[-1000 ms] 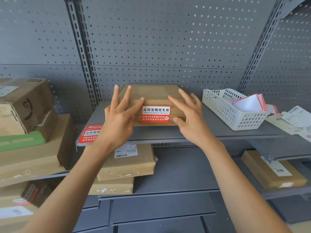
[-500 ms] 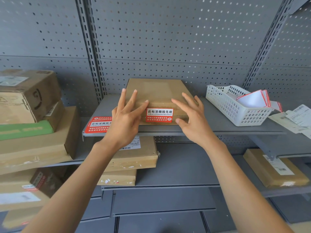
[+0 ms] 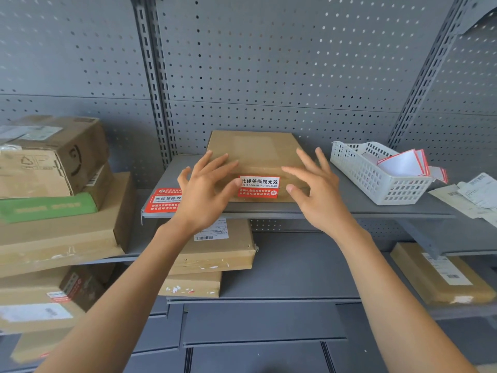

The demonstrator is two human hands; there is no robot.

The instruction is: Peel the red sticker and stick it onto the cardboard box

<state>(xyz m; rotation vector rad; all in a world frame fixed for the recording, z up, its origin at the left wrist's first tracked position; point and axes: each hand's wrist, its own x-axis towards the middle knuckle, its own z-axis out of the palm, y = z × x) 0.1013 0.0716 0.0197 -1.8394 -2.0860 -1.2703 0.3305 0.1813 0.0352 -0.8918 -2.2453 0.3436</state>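
Observation:
A flat cardboard box [image 3: 255,152] lies on the grey shelf [image 3: 336,208] at the centre. A red and white sticker [image 3: 258,186] is stuck over the box's front edge, folded from the top face onto the front face. My left hand [image 3: 205,192] hovers just left of the sticker, fingers spread, with nothing in it. On the sticker's right, my right hand [image 3: 316,192] is also spread and holds nothing. A sheet of red stickers [image 3: 162,201] lies on the shelf's left front corner, partly hidden by my left hand.
A white plastic basket [image 3: 368,176] with sticker sheets stands on the shelf to the right, with loose papers [image 3: 473,195] beyond it. Stacked cardboard boxes [image 3: 51,184] fill the left side. More parcels [image 3: 215,251] lie on the lower shelves. A perforated grey panel stands behind.
Both hands have lifted off the box and drawn slightly back with fingers spread. The sticker stays on the box's front edge. The camera has shifted a little.

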